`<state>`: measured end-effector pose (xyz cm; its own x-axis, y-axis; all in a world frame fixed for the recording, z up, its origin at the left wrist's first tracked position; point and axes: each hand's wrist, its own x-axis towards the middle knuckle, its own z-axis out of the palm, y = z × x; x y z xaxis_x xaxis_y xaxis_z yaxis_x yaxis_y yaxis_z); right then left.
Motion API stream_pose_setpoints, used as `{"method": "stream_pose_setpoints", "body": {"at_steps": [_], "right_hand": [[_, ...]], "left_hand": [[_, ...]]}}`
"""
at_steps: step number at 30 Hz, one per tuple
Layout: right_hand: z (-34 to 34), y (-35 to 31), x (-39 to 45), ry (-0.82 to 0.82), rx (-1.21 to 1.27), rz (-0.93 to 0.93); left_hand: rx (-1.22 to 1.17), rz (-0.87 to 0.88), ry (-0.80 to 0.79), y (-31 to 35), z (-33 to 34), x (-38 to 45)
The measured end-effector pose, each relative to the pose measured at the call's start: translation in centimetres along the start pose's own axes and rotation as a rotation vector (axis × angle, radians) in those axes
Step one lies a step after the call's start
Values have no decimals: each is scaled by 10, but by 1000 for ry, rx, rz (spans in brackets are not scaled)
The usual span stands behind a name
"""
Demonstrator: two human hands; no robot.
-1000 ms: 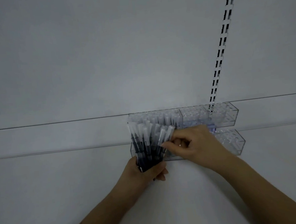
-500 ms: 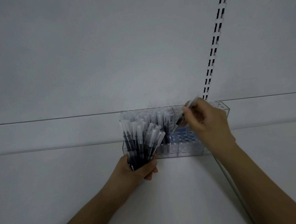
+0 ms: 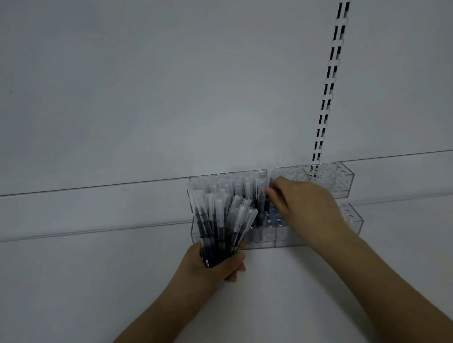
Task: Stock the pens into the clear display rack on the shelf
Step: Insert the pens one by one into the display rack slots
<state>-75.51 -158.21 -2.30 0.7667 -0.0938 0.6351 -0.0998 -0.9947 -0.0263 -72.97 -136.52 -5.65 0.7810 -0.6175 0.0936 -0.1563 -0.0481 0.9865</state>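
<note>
The right hand (image 3: 305, 206), raised with a pen half a second ago, now pinches it down into the clear display rack (image 3: 346, 180) on the shelf (image 3: 94, 285). The left hand (image 3: 215, 264) grips the remaining bundle of pens (image 3: 220, 219), so stocking continues.

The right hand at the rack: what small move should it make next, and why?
Probably let go and return to the bundle for another pen. The right hand has its fingertips at a pen among those standing in the rack, the left hand grips many more, and the rack's right holes look empty.
</note>
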Motion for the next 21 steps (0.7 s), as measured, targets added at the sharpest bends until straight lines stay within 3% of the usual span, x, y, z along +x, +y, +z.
{"method": "stream_pose_setpoints", "body": {"at_steps": [9,13,21], "right_hand": [[-2,-10,3,-58,-167,28],[-5,-16,4,-204,-224,51],[-7,-10,-7,-299,-92,128]], "left_hand": [[-16,23,0,-2,-1,-2],[-22,25,-13,-3,-2,-1],[-34,13,-25,-3,-3,-1]]}}
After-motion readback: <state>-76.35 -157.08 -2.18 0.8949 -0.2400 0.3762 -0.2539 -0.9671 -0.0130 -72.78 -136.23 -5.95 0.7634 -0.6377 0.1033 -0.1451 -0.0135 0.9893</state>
